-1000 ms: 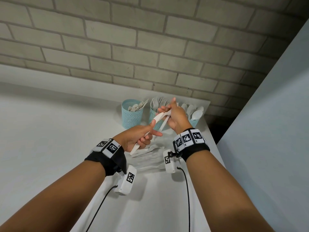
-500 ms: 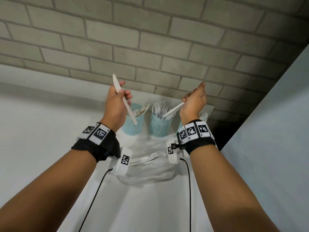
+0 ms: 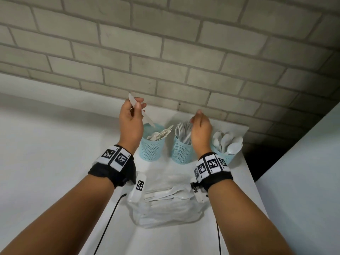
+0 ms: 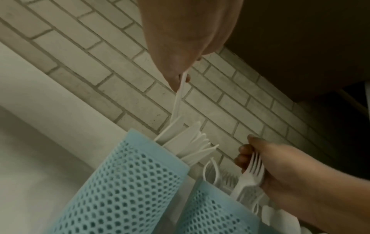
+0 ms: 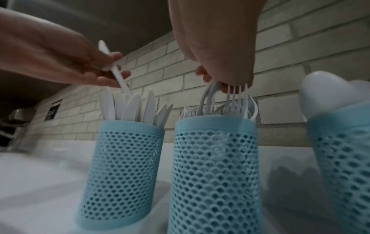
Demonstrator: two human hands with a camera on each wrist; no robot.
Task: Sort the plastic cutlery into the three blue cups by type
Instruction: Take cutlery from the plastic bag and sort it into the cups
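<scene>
- Plastic cutlery is sorted in three blue perforated mesh cups on the white surface (image 3: 184,236): knife cup (image 3: 151,148), fork cup (image 3: 181,150), spoon cup (image 3: 225,157).
- A flat white knife (image 3: 141,112) is pinched by the left hand (image 3: 131,124), tip angled down into the knife cup.
- A tined fork (image 4: 252,171) is held in the right hand's (image 3: 201,134) curled grip over the fork cup.
- Unsorted pieces lie in a crinkled clear bag (image 3: 165,208) nearer the person.
</scene>
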